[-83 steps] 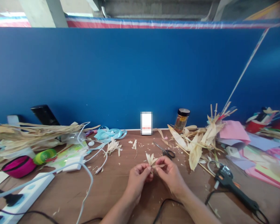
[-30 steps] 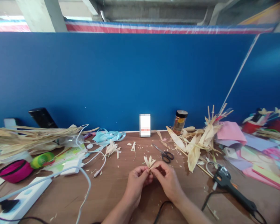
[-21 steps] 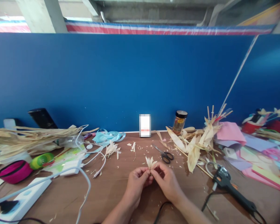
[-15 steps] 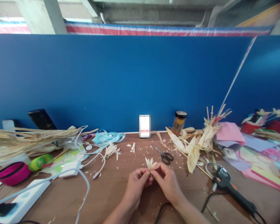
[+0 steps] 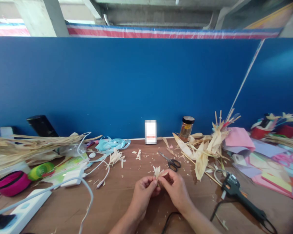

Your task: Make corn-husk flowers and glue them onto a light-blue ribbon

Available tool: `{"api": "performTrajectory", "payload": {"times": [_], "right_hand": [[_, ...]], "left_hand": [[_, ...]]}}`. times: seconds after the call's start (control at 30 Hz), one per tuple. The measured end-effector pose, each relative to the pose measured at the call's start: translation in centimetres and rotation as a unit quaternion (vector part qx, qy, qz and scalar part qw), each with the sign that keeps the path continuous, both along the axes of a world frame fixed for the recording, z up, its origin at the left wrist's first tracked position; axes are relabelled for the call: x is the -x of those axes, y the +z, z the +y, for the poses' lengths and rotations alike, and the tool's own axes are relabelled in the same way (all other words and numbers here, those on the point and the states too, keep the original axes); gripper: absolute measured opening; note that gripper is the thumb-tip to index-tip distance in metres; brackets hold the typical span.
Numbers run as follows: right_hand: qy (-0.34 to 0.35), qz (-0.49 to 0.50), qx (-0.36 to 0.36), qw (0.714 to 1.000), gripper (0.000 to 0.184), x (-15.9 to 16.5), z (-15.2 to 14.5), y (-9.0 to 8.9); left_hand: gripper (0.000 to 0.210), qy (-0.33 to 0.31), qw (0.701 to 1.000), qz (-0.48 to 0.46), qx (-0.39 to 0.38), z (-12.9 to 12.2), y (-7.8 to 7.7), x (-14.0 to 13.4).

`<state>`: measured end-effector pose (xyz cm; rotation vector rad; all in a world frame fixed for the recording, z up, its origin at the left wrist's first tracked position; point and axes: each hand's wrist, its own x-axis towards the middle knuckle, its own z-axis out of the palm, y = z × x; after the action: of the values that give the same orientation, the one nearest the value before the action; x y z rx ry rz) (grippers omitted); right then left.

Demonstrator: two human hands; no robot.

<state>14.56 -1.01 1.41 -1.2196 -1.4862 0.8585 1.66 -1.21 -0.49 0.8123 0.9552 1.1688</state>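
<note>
A small cream flower of dried husk petals (image 5: 157,171) stands upright between my hands, near the middle of the table. My left hand (image 5: 144,190) pinches its base from the left, thumb against the fingers. From the other side my right hand (image 5: 174,188) is closed, its thumb and fingertips on a petal at the flower's right edge. The fingers hide the flower's lower end. Just beyond the right hand lie black-handled scissors (image 5: 172,162), blades pointing away to the left. Farther left rests a bunch of pale petal strips (image 5: 116,157).
A black glue gun (image 5: 244,198) with its cord lies at right, near dried husks (image 5: 211,149) and a lidded jar (image 5: 187,128). On the left are a power strip (image 5: 30,209), white cables and a pink pouch (image 5: 12,183). Behind the table rises a blue partition (image 5: 127,81).
Both hands keep their hold on the flower, with only tiny finger shifts. The whole view has moved slightly, so objects sit a little farther left.
</note>
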Motion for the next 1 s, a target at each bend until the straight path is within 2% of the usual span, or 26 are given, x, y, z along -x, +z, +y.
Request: {"api": "performTrajectory", "payload": {"times": [0.33,0.5,0.63,0.87,1.0], "right_hand": [[0.024,-0.013,0.012,1.0,0.014,-0.3,0.0,0.0],[0.066,-0.069,-0.003,0.995,0.014,-0.7,-0.2,0.7],[0.047,-0.112,-0.031,0.992,0.012,-0.9,-0.2,0.7],[0.03,-0.031,0.029,0.999,0.007,-0.3,-0.1,-0.1],[0.042,-0.025,0.025,0.998,0.009,-0.2,-0.2,-0.1]], "left_hand": [[0.027,0.016,1.0,-0.009,0.003,0.2,-0.1,0.1],[0.027,0.028,0.999,-0.013,0.014,0.3,0.0,0.3],[0.023,0.011,1.0,0.019,-0.009,0.2,0.0,0.2],[0.022,-0.006,0.999,0.041,-0.014,0.1,-0.2,0.1],[0.022,-0.005,0.999,0.026,-0.019,0.1,-0.3,0.1]]}}
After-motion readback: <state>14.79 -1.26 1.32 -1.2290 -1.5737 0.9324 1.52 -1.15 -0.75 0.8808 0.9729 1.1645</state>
